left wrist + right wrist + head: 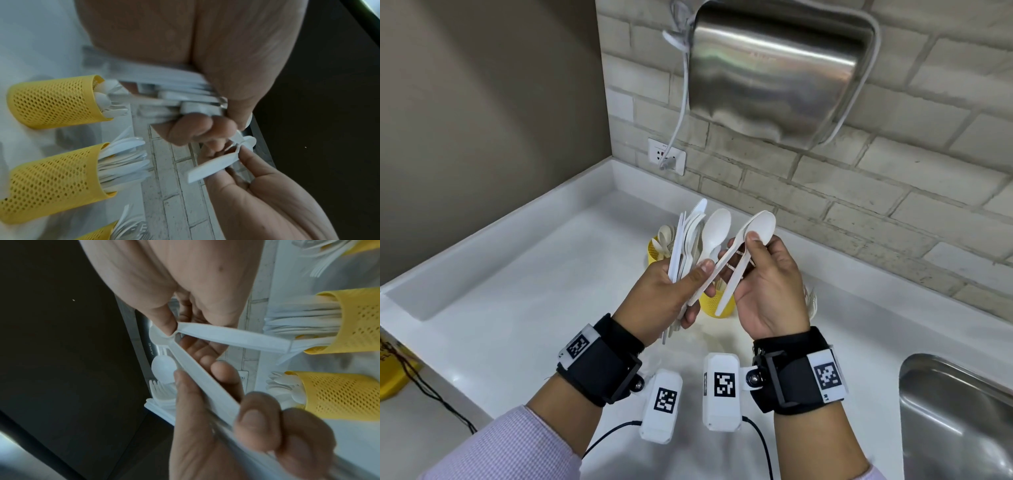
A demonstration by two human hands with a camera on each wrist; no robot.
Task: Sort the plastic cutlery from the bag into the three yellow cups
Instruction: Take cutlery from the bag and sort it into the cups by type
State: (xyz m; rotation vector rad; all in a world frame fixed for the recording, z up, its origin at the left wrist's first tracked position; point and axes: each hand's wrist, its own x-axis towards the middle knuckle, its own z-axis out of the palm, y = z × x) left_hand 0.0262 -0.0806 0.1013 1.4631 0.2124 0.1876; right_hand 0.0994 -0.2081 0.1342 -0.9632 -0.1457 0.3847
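Above surface: I'm holding cutlery.
Left hand (659, 298): gripping bundle (688, 240), tips pointing up.
Right hand (767, 291): pinching two spoons (748, 240), bowls pointing up.
Yellow cups (51, 102): I'm counting three.

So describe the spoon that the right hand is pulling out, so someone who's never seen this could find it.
Below the steel hand dryer, over the white counter, two hands meet. The left hand grips a fan of mixed white cutlery; the right hand pinches two spoons stacked at the bowls, handles splaying apart. They're the rightmost pieces.
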